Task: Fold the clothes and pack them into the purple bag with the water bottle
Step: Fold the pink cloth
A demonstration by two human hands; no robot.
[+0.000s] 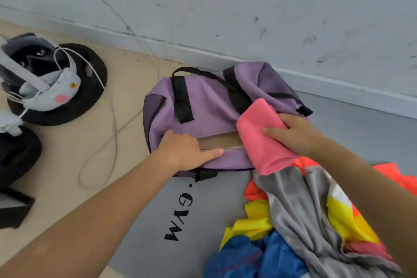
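Observation:
A purple bag [203, 106] with black straps lies on the floor by the wall, its zip slit partly open. My left hand [182, 151] holds the near edge of that opening, thumb along the lip and fingers tucked inside. My right hand [293, 131] grips a folded pink cloth [261, 140] that rests over the right end of the opening. A heap of unfolded clothes [297, 221], grey, yellow, orange and blue, lies at the lower right. No water bottle is in view.
A grey mat [180, 221] printed "GYM" lies under the bag and clothes. At the left sit black round cushions [90, 70] with a grey headset [45, 83] and white cables [112, 133] trailing over the wooden floor. The wall [248, 7] stands close behind the bag.

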